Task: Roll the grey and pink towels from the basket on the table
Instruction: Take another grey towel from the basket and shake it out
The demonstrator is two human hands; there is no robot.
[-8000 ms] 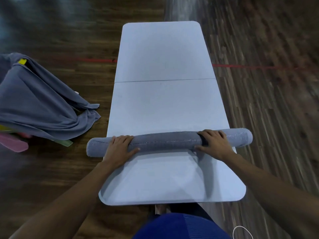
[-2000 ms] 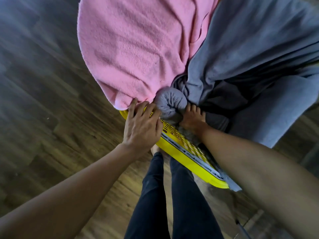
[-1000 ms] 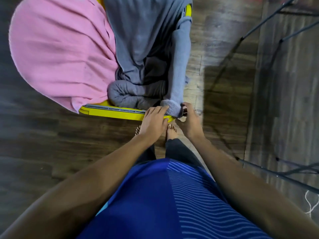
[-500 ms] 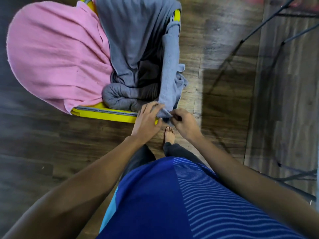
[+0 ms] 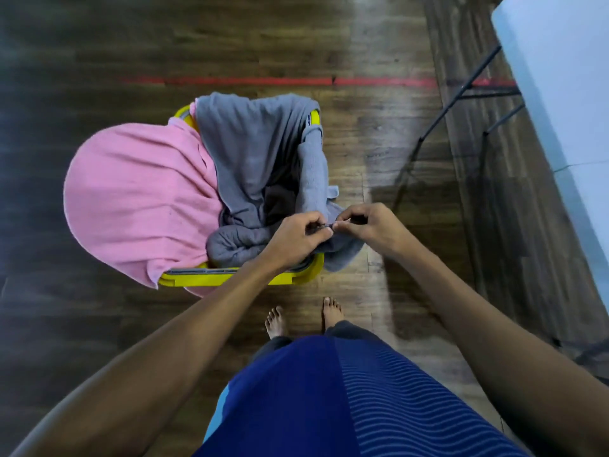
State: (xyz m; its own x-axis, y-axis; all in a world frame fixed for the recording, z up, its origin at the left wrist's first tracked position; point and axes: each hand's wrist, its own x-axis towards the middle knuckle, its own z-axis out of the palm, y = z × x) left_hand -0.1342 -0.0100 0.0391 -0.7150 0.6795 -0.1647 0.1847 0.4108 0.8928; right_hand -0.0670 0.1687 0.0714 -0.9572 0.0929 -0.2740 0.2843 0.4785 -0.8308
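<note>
Grey towel (image 5: 311, 179) hangs as a long strip over the right rim of a yellow basket (image 5: 230, 279), its lower end spilling outside the near right corner onto the floor. The basket stands on a dark wooden plank floor (image 5: 99, 61) crossed by a red line (image 5: 263, 81) just beyond it. A wider grey cloth (image 5: 250, 143) is draped over the far rim and down inside. A bunched grey roll (image 5: 230, 244) lies against the near wall. The pink towel (image 5: 138, 199) hangs over the left rim and well out past it, hiding that side of the basket.

Both arms reach forward and down from the bottom of the view. The left hand (image 5: 296, 239) and the right hand (image 5: 372, 225) meet above the near right corner, knuckles up and fingers curled. The left fingers (image 5: 316, 225) and the right fingers (image 5: 346, 221) almost touch tip to tip, each pinching the same edge of the grey towel.

Two bare feet (image 5: 276, 321) stand just short of the basket's near rim. A white table (image 5: 566, 94) fills the upper right corner, well apart from the basket, its black legs (image 5: 461, 94) slanting to the floor. A strip of floor lies between these legs and the basket's right rim, and wide floor stretches to the left.
</note>
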